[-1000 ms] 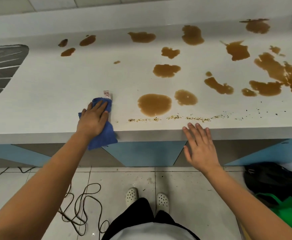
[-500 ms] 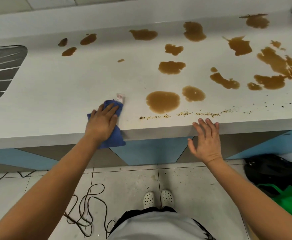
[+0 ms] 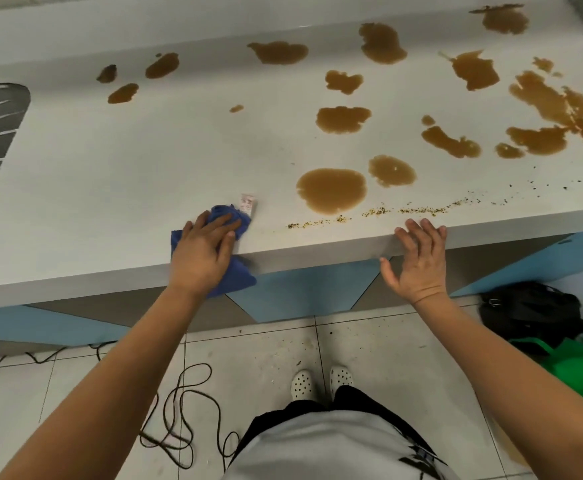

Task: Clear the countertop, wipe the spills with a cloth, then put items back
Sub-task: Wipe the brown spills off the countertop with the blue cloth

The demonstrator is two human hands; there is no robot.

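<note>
Left hand (image 3: 203,252) pushed the crumpled blue cloth (image 3: 226,220) rightward along the white tabletop (image 3: 127,174) edge, fingers flat; right hand (image 3: 416,261) rests spread, empty (cupped for crumbs?); brown puddles (image 3: 331,195) all remain, so wiping's barely begun

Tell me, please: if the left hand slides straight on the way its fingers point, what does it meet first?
The left hand presses the blue cloth, fingers pointing up and right. Probably first comes the cloth's small white tag; the round brown puddle lies further right, likely off that line.
</note>
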